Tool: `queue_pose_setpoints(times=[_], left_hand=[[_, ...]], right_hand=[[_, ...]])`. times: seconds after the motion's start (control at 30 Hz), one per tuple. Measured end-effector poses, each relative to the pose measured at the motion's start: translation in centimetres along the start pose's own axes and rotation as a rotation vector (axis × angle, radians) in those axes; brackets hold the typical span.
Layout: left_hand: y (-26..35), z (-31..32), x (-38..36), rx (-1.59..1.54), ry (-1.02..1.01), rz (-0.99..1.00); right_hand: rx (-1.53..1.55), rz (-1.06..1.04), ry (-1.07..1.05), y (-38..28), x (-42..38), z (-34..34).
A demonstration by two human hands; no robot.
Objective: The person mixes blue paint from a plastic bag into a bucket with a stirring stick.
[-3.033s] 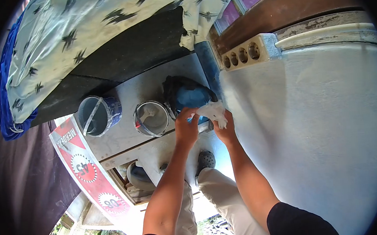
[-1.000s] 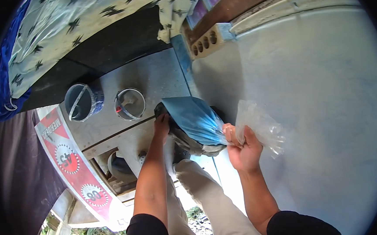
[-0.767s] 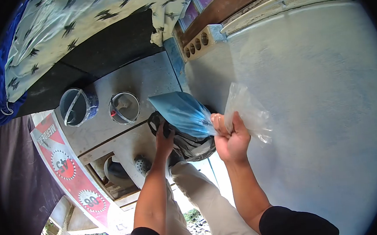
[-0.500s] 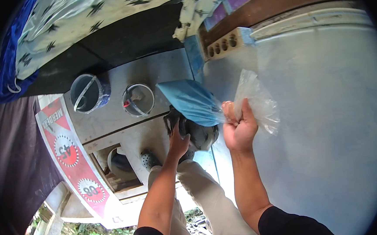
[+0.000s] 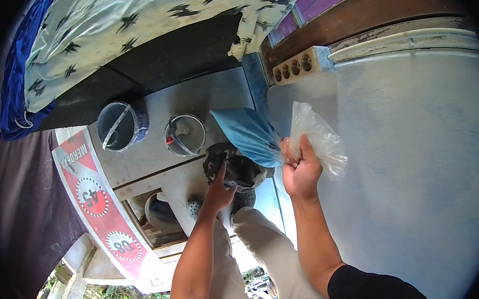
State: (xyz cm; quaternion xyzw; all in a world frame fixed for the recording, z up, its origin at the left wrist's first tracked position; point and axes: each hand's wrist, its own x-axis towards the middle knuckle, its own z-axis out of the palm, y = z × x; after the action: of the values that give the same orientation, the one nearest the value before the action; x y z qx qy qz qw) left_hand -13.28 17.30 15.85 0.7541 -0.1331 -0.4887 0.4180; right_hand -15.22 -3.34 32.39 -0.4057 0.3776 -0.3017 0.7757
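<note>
Since half a second ago the left hand (image 5: 220, 190) has slid lower on the dark bag (image 5: 235, 169), fingers still pressed on it. Right hand (image 5: 301, 170) stays clenched on the gathered neck of the clear plastic bag (image 5: 316, 136); its blue-filled end (image 5: 249, 135) juts left over the dark bag. Beyond, two cans (image 5: 186, 135) stand on the grey ledge (image 5: 214, 98).

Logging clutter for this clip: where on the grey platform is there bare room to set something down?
Bare: the grey platform behind the open tin, up to the black sheet. Crowded: the front, with blue bucket, tin, left hand on dark bag.
</note>
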Motion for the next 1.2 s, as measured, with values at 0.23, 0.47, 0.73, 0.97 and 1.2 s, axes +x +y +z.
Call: queue_pose_setpoints(times=[0.23, 0.47, 0.73, 0.97, 1.2], left_hand=[[12.6, -3.3, -3.5, 0.133, 0.29, 0.291], [17.5, -3.1, -3.4, 0.199, 0.169, 0.765], [19.8, -3.2, -8.7, 0.18, 0.203, 0.823], [19.5, -4.2, -12.6, 0.012, 0.366, 0.684], [17.0, -4.8, -16.8, -0.188, 0.512, 0.554]], right_hand=[[-0.013, 0.107, 0.075, -0.4, -2.4, 0.7], [-0.141, 0.232, -0.162, -2.8, -5.4, -1.4], [-0.222, 0.195, -0.61, -7.4, -6.1, -0.2], [-0.692, 0.006, -0.376, -6.7, -8.1, 1.4], [-0.917, -0.063, -0.634, -6.1, -8.9, 4.5]])
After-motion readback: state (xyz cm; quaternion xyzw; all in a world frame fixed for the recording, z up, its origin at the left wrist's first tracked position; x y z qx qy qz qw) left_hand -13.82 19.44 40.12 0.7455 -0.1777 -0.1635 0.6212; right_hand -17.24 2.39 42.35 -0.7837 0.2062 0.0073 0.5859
